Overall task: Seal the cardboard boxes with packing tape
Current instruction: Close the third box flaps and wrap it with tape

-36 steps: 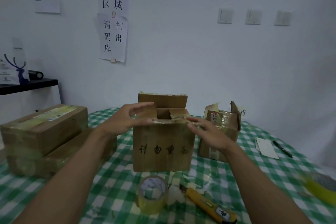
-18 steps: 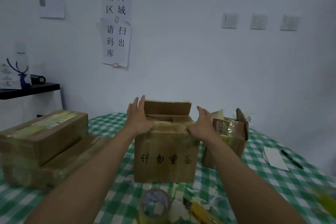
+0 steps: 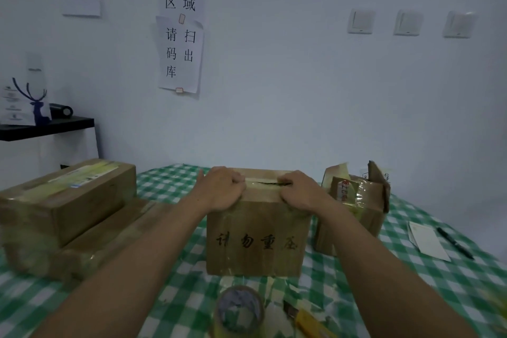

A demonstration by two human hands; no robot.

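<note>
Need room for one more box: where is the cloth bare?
Bare cloth lies at the far edge between the stacked boxes and the centre box, and right front, below the paper. Crowded: tape roll and knife in front, open box close right.

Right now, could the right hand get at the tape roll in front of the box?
Probably yes: the tape roll stands on the near side of the box, nothing between. But the right hand grips the box top with curled fingers and would have to let go first.
</note>
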